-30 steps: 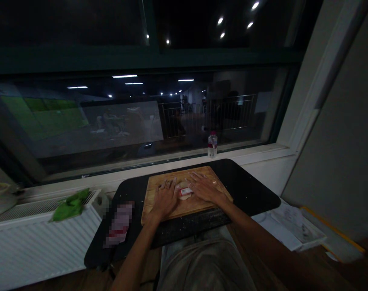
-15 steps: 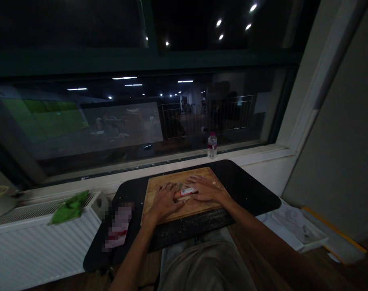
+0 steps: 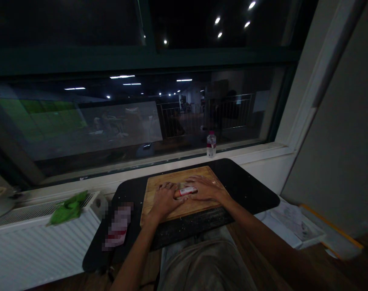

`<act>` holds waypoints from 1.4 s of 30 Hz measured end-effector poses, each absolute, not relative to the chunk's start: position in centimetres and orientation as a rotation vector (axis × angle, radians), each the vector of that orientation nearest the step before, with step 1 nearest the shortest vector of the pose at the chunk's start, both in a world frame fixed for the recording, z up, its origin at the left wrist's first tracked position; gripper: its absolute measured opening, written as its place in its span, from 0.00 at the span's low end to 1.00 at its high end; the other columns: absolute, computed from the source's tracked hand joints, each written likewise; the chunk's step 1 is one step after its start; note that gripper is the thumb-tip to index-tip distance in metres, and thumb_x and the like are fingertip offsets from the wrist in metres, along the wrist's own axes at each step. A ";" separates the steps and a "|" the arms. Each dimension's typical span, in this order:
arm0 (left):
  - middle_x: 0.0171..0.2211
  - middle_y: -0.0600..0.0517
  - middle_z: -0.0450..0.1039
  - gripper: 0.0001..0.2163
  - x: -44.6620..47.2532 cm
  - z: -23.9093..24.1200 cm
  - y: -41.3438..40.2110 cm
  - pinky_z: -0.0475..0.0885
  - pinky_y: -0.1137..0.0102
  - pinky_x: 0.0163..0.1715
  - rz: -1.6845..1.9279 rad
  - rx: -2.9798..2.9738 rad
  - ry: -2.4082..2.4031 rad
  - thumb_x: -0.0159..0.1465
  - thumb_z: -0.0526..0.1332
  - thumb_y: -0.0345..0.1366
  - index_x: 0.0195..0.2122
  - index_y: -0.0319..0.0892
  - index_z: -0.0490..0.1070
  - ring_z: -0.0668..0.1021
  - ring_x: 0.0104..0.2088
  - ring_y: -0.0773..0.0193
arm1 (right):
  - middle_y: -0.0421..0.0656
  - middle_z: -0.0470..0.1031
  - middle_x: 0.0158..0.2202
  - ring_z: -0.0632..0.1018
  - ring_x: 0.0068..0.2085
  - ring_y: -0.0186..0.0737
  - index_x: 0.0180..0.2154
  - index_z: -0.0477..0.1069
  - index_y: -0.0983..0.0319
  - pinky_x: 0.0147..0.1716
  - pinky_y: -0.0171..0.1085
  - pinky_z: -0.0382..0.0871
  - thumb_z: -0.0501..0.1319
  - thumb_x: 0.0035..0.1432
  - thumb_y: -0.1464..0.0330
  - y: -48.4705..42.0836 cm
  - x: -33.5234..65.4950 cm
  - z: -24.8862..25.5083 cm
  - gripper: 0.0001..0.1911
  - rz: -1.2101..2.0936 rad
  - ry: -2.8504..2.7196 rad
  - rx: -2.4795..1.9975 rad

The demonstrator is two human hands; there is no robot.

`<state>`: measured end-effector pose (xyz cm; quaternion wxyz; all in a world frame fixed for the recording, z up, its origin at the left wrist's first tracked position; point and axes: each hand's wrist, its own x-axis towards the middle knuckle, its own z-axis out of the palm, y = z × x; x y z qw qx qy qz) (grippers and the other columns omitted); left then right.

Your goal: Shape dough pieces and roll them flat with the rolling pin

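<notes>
A wooden cutting board [image 3: 199,208] lies on a black table. Across it rests a short orange-brown cylinder with a white and red label [image 3: 187,191], which looks like a rolling pin. My left hand [image 3: 166,200] lies over its left end, palm down, fingers stretched and thumb pointing right. Over the other end spreads my right hand [image 3: 204,188], flat, with its fingers reaching left beyond the label. Both ends of the pin are hidden under my palms. Pale smudges show on my fingers. What lies beneath the pin, if anything, cannot be made out.
The black table [image 3: 247,186] carries pale crumbs and a partly blurred pinkish packet [image 3: 119,226] at its left. A bottle with a pink cap [image 3: 211,144] stands on the windowsill. A green cloth [image 3: 69,208] drapes over the radiator [image 3: 44,250]. A white box [image 3: 308,234] sits low at right.
The view has shifted slightly. Both hands stay over the labelled pin, with little visible movement on the board.
</notes>
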<state>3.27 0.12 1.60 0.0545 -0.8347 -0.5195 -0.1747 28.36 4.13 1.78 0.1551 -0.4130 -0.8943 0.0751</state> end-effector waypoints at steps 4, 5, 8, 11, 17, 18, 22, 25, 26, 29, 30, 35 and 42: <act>0.57 0.42 0.82 0.25 3.3 1.7 0.0 0.66 0.50 0.65 -0.542 -2.538 -1.545 0.71 0.66 0.58 0.60 0.47 0.80 0.78 0.61 0.44 | 0.48 0.73 0.72 0.71 0.73 0.60 0.67 0.78 0.53 0.76 0.59 0.58 0.72 0.64 0.54 4.1 28.2 1.6 0.32 0.191 -2.551 -1.183; 0.57 0.43 0.83 0.24 3.4 1.6 0.0 0.66 0.50 0.65 -0.547 -2.534 -1.546 0.71 0.66 0.58 0.59 0.47 0.80 0.78 0.61 0.44 | 0.48 0.74 0.72 0.72 0.72 0.60 0.67 0.78 0.53 0.76 0.58 0.59 0.72 0.64 0.55 4.0 28.2 1.6 0.32 0.183 -2.551 -1.178; 0.56 0.43 0.83 0.24 3.5 1.4 0.1 0.66 0.50 0.65 -0.563 -2.521 -1.559 0.71 0.67 0.58 0.58 0.47 0.81 0.78 0.60 0.45 | 0.48 0.76 0.70 0.74 0.71 0.59 0.67 0.78 0.53 0.75 0.57 0.62 0.71 0.64 0.56 3.9 28.0 1.6 0.32 0.162 -2.543 -1.167; 0.57 0.43 0.83 0.23 3.3 1.3 0.2 0.66 0.50 0.65 -0.561 -2.522 -1.571 0.72 0.66 0.57 0.58 0.46 0.81 0.78 0.61 0.45 | 0.50 0.76 0.70 0.74 0.70 0.59 0.67 0.78 0.54 0.73 0.58 0.63 0.71 0.65 0.57 3.7 28.0 1.7 0.31 0.145 -2.543 -1.179; 0.63 0.45 0.81 0.24 2.1 1.4 0.5 0.67 0.52 0.68 -0.552 -2.662 -1.518 0.70 0.68 0.50 0.64 0.47 0.78 0.78 0.63 0.47 | 0.51 0.76 0.70 0.74 0.71 0.60 0.68 0.76 0.55 0.72 0.58 0.65 0.72 0.63 0.54 3.7 28.1 1.9 0.35 0.165 -2.576 -1.148; 0.63 0.45 0.81 0.25 2.0 1.4 0.5 0.66 0.53 0.68 -0.549 -2.679 -1.514 0.69 0.69 0.48 0.65 0.47 0.78 0.78 0.63 0.47 | 0.50 0.76 0.70 0.74 0.71 0.60 0.68 0.76 0.55 0.72 0.57 0.65 0.73 0.63 0.54 3.7 28.1 1.8 0.35 0.159 -2.576 -1.150; 0.63 0.45 0.81 0.25 2.0 1.5 0.6 0.67 0.52 0.68 -0.565 -2.688 -1.522 0.68 0.69 0.46 0.65 0.46 0.79 0.79 0.63 0.47 | 0.51 0.77 0.69 0.74 0.70 0.60 0.67 0.78 0.55 0.72 0.57 0.64 0.72 0.64 0.56 3.7 28.0 1.7 0.32 0.120 -2.567 -1.179; 0.62 0.44 0.82 0.23 2.1 1.3 0.6 0.68 0.52 0.67 -0.586 -2.667 -1.537 0.70 0.69 0.47 0.64 0.46 0.79 0.79 0.63 0.47 | 0.51 0.77 0.68 0.75 0.69 0.61 0.65 0.79 0.55 0.72 0.57 0.65 0.72 0.64 0.55 3.7 27.9 1.5 0.30 0.121 -2.553 -1.186; 0.62 0.44 0.82 0.23 2.2 1.2 0.7 0.68 0.52 0.67 -0.588 -2.669 -1.534 0.70 0.68 0.48 0.63 0.46 0.80 0.80 0.62 0.47 | 0.50 0.78 0.68 0.75 0.69 0.61 0.65 0.80 0.55 0.72 0.57 0.65 0.72 0.64 0.55 3.7 27.8 1.5 0.30 0.123 -2.548 -1.187; 0.61 0.45 0.83 0.23 2.2 1.1 0.8 0.68 0.53 0.67 -0.599 -2.679 -1.512 0.71 0.68 0.50 0.63 0.47 0.80 0.80 0.62 0.48 | 0.50 0.79 0.67 0.76 0.69 0.61 0.64 0.80 0.55 0.71 0.56 0.66 0.72 0.64 0.53 3.8 27.6 1.3 0.30 0.120 -2.534 -1.206; 0.61 0.45 0.83 0.23 2.2 1.1 0.9 0.67 0.54 0.67 -0.602 -2.679 -1.505 0.71 0.68 0.51 0.63 0.47 0.80 0.80 0.62 0.48 | 0.50 0.79 0.67 0.76 0.68 0.60 0.64 0.80 0.55 0.71 0.55 0.66 0.72 0.63 0.53 3.7 27.5 1.3 0.30 0.116 -2.530 -1.214; 0.61 0.45 0.83 0.22 2.6 1.3 0.5 0.67 0.53 0.67 -0.584 -2.646 -1.538 0.71 0.68 0.50 0.62 0.48 0.80 0.80 0.61 0.48 | 0.51 0.79 0.66 0.77 0.67 0.61 0.64 0.80 0.55 0.71 0.56 0.66 0.73 0.64 0.54 3.1 27.2 1.6 0.30 0.081 -2.529 -1.220; 0.66 0.44 0.79 0.23 2.8 0.7 -0.7 0.67 0.48 0.66 -0.556 -2.547 -1.525 0.76 0.61 0.51 0.68 0.49 0.75 0.78 0.64 0.44 | 0.53 0.77 0.69 0.74 0.70 0.61 0.71 0.74 0.56 0.74 0.61 0.58 0.68 0.70 0.56 1.7 27.4 1.6 0.31 0.060 -2.504 -1.187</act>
